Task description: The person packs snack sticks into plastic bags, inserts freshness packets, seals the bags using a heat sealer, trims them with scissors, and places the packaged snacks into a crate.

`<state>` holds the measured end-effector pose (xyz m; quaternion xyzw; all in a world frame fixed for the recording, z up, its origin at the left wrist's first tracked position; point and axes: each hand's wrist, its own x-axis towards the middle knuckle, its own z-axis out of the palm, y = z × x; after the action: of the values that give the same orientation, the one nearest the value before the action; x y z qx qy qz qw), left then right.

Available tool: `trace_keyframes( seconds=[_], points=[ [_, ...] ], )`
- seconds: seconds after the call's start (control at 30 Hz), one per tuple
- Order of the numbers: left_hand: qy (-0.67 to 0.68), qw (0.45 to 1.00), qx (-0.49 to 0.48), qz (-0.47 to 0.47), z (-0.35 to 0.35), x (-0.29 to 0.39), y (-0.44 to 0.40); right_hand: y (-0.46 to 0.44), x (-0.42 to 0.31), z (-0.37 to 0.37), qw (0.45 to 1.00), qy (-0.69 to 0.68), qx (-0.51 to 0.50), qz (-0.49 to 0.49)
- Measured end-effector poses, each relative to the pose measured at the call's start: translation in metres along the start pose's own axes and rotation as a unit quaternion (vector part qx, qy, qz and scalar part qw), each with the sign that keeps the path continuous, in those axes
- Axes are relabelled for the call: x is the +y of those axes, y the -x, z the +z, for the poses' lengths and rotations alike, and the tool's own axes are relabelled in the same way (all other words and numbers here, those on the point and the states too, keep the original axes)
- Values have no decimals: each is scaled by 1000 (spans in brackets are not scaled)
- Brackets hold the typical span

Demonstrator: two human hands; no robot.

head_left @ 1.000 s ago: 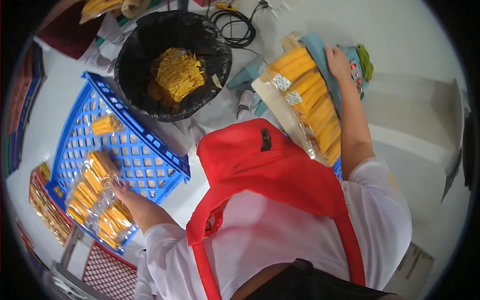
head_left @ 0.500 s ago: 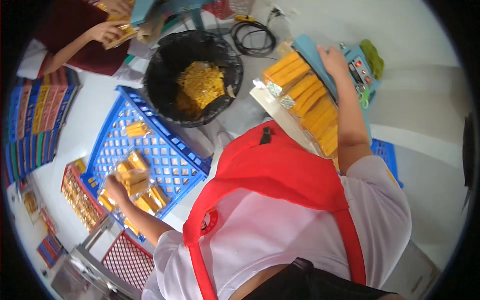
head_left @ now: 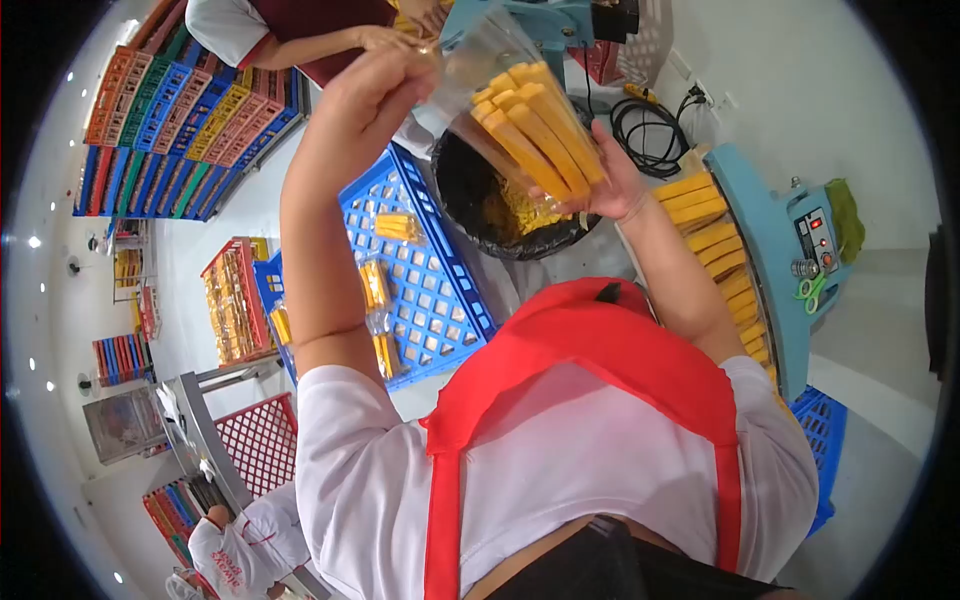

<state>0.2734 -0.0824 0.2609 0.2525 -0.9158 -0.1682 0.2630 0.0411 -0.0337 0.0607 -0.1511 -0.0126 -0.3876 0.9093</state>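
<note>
A clear plastic bag of yellow sticks (head_left: 532,125) is held up in front of me, tilted. My left hand (head_left: 385,88) pinches the bag's upper left edge, fingers closed. My right hand (head_left: 612,180) is wrapped round the lower right end, by the sticks. Below the bag stands a black-lined bin (head_left: 462,195) with yellow scraps in it. To the right, a row of bagged yellow sticks (head_left: 722,250) lies along a blue sealing machine (head_left: 765,230). More small packs (head_left: 398,226) lie in the blue crate (head_left: 430,300) under my left arm.
Another person's hand (head_left: 385,38) works at the top beside a second blue machine (head_left: 520,22). A red crate of packs (head_left: 235,300) and stacked coloured crates (head_left: 190,110) are at left. A coiled black cable (head_left: 645,135) lies near the wall. Another person (head_left: 245,545) is at lower left.
My left hand has come up from the packs in the blue crate, and my right hand has left the sealing machine. Both now hold the bag of yellow sticks. The view has shifted.
</note>
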Motion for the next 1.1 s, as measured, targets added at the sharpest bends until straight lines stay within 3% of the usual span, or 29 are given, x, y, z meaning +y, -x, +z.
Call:
trace_keyframes(
  seconds=[0.17,0.2,0.23,0.27,0.33,0.37,0.43,0.47,0.5,0.53,0.57,0.63,0.67,0.73,0.93,1.0,1.1],
  points=[
    [-99,981,115,124,10,1,-26,2,0,21,988,82,56,-122],
    [59,961,251,99,25,5,-25,1,-1,26,979,101,85,-157],
    [216,900,373,70,41,6,-21,0,-2,31,967,119,114,-192],
    [403,847,345,30,56,-1,-12,-3,-4,39,967,123,112,-195],
    [446,838,290,-120,98,0,-7,-9,-10,59,886,343,140,-278],
    [492,816,253,-167,118,9,-1,-13,-9,67,885,346,141,-277],
    [552,778,287,-82,139,15,-6,-21,-5,78,789,487,186,-325],
    [554,773,291,-102,138,10,-6,-22,-4,78,789,491,185,-320],
    [555,768,294,-123,133,7,-7,-23,-3,77,830,416,161,-334],
    [554,767,298,-124,130,5,-6,-23,-3,76,865,338,136,-346],
    [558,761,318,-88,127,2,-5,-24,-2,76,865,338,135,-345],
    [563,754,335,-55,125,-3,-1,-22,-1,75,919,246,157,-266],
    [560,763,318,-53,127,-7,3,-21,1,75,918,244,160,-267],
    [562,770,298,-53,127,-7,6,-17,4,74,975,172,61,-125],
    [529,801,281,-20,120,1,1,-18,1,53,979,158,54,-119],
    [505,828,240,-48,119,0,1,-15,6,54,974,167,84,-128],
    [584,786,186,-77,112,-3,-2,-10,5,49,953,233,132,-142]
  ],
)
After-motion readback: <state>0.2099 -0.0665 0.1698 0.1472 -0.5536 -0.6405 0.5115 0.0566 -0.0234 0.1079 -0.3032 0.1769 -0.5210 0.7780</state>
